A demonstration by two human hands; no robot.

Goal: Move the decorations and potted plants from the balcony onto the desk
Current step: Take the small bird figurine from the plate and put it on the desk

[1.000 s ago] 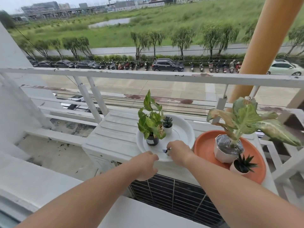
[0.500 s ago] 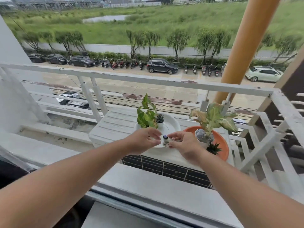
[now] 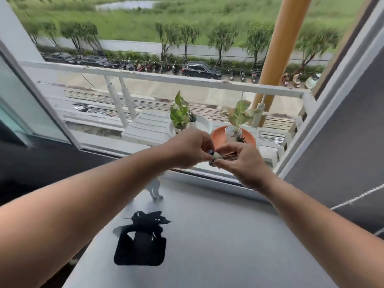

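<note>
My left hand (image 3: 188, 149) and my right hand (image 3: 242, 163) pinch one small pale figurine (image 3: 216, 156) between their fingertips, above the window sill at the far edge of the grey desk (image 3: 218, 235). Outside, a white tray (image 3: 204, 123) holds a leafy green potted plant (image 3: 179, 114) and a tiny succulent (image 3: 192, 118). To its right an orange tray (image 3: 250, 136) carries a pale-leaved potted plant (image 3: 236, 119) and a small dark succulent (image 3: 241, 139). Both trays rest on a white outdoor unit (image 3: 145, 127).
A black cat-shaped metal stand (image 3: 141, 238) sits on the desk near me, and a small grey cat figure (image 3: 154, 189) stands by the sill. The white balcony railing (image 3: 158, 77) runs behind the trays. An orange column (image 3: 276, 55) rises at right, window frames flank both sides.
Both hands lifted the small figurine off the white tray and drew it back toward me over the sill. The view pulled back inside, so the desk now fills the foreground.
</note>
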